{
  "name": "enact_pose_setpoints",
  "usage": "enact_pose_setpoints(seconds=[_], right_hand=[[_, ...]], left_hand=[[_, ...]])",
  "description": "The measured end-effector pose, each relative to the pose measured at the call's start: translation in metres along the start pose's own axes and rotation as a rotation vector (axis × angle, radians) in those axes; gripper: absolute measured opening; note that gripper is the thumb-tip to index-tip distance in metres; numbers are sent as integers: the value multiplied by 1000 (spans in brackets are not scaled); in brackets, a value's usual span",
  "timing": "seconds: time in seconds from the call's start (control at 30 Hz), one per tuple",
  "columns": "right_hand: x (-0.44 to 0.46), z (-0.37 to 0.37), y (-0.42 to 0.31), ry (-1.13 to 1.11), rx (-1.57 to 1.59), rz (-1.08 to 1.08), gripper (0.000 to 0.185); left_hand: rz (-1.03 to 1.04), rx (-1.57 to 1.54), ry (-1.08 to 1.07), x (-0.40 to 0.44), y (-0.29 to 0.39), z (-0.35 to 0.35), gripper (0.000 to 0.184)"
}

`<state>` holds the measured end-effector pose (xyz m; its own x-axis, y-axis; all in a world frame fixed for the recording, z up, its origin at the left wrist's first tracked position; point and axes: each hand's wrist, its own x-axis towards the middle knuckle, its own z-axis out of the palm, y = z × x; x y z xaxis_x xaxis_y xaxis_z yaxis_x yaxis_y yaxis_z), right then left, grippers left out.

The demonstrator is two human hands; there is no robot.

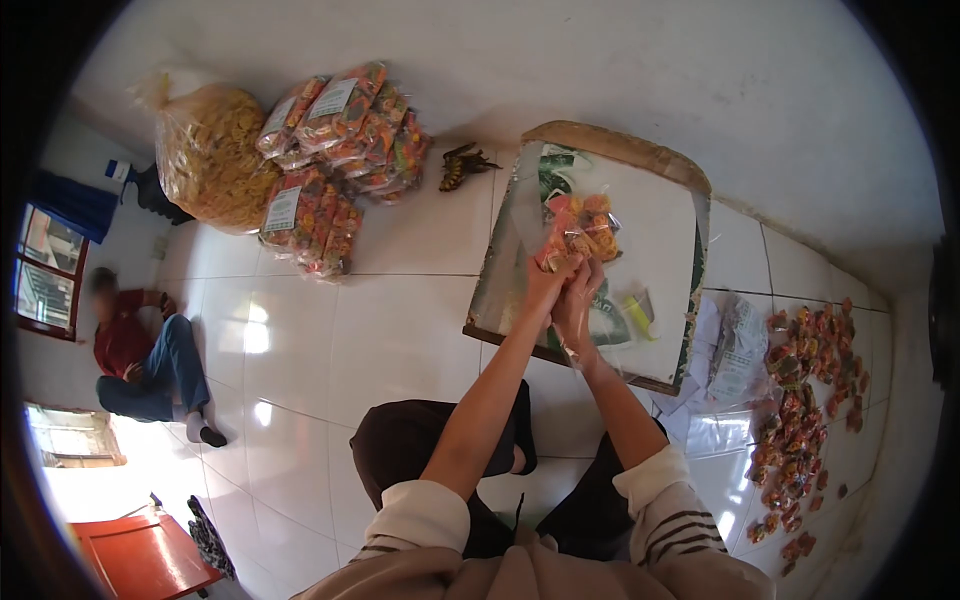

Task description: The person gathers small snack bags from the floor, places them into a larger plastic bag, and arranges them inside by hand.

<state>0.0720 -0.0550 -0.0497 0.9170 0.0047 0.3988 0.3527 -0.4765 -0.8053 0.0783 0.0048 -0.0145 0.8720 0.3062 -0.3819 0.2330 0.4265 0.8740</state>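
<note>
1. Beige, dark-striped cloth top [540,572]: nearest me.
2. Wide white board [655,235] with worn brown edging: beneath the bag.
3. Clear plastic bag [565,232] of orange-and-yellow packets [602,234]: over the board; hard pulling could tear it.
4. Grip: my left hand [546,282] and right hand [578,298], close together, pinch its near end; slackening could spill packets.
5. Small yellow-green object [640,314]: beside my right hand.

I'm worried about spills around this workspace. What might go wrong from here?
The left hand and right hand gather a clear bag of packets; if their hold loosens, some might spill.
Loose packets lie scattered on the floor, so a foot or knee might crush some.
The piled bags could slide if bumped.
</note>
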Motion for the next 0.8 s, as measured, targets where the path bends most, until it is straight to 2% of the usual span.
enact_pose_setpoints(seconds=[0.07, 0.1, 0.13, 0.2, 0.27, 0.37, 0.43, 0.47, 0.53, 0.57, 0.6, 0.63, 0.67, 0.7, 0.73, 0.77, 0.8], right_hand=[[2, 2, -2, 19, -90, -10, 57], [3, 0, -1, -91, -18, -25, 61], [5, -5, -1, -202, 52, -41, 64], [10, -16, -3, -224, 171, -89, 67], [10, -21, 1, -248, 291, -132, 70], [5, -19, 5, -150, 399, -19, 71], [4, -21, -9, -256, 967, 377, 62], [6, -20, -16, -258, 970, 379, 62], [14, -18, -26, -107, 275, -22, 45], [20, -21, -33, -102, 274, -26, 45], [27, -30, -50, -89, 764, 427, 44], [32, -35, -60, -73, 1244, 893, 43], [28, -32, -54, -74, 1249, 889, 43], [20, -25, -39, -129, 1187, 689, 47], [16, -21, -29, -177, 1117, 491, 52], [14, -16, -18, -171, 1118, 488, 52], [12, -15, -11, -190, 770, 286, 55]], left_hand=[[19, -2, 144, -4, -3, 5, 65], [20, -2, 142, 3, -7, -1, 65], [0, -79, 88, 14, -11, -10, 69], [-20, -160, 34, 25, -9, -24, 73], [-240, -170, -125, 23, 3, -30, 72], [-164, 6, -68, 13, 2, -25, 74], [-148, -4, -102, -1, 7, -20, 79], [-135, -19, -139, -7, 11, -18, 84], [-117, 83, -129, 10, -2, -31, 87], [-98, 183, -122, 22, -9, -37, 90], [-94, 184, -125, 27, -4, -41, 90], [-163, 425, -232, 32, 2, -47, 91], [-196, 548, -281, 32, 2, -48, 92], [-225, 671, -335, 29, 4, -48, 92], [-23, 796, 14, 13, 2, -37, 87], [87, 848, 183, 6, 9, -29, 85], [187, 900, 359, -1, 16, -22, 83]])
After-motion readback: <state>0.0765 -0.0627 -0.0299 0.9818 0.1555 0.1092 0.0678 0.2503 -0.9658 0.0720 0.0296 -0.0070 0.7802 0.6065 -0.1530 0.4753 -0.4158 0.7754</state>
